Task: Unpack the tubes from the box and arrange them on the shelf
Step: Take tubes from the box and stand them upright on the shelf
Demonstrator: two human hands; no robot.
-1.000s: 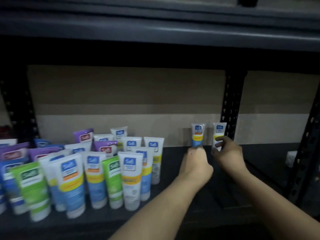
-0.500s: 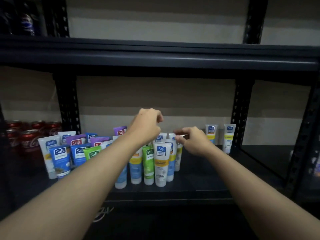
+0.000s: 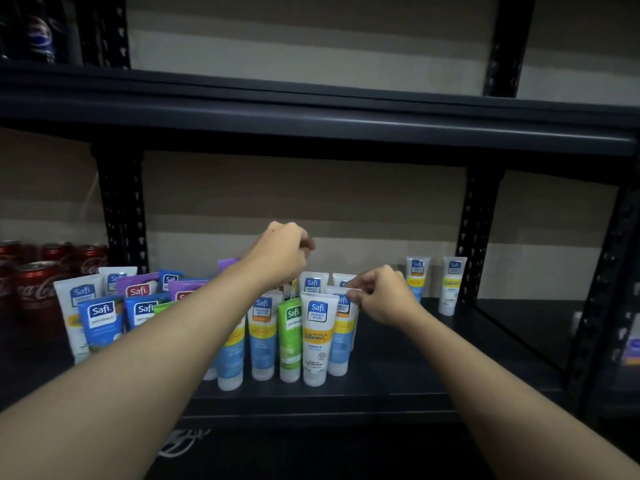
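Observation:
A cluster of Safi tubes (image 3: 317,337) stands cap-down on the dark shelf (image 3: 398,362), in white, blue, green and purple. Two more tubes, one with a blue band (image 3: 417,277) and one white and yellow (image 3: 451,285), stand apart at the back right. My right hand (image 3: 382,296) pinches the top edge of a blue and yellow tube (image 3: 341,327) at the right end of the cluster, behind the front white tube. My left hand (image 3: 280,252) hovers above the back of the cluster with fingers curled in and nothing visible in them. My left forearm hides several tubes.
Red cola cans (image 3: 38,289) stand in the bay to the left, past a perforated upright (image 3: 121,216). Another upright (image 3: 479,233) rises behind the two right tubes. The upper shelf beam (image 3: 311,116) runs overhead, with a dark bottle (image 3: 40,36) on it.
Both hands have left the two tubes at the back right and moved left to the cluster. My view has pulled back and risen. In the last half second the hands barely shifted.

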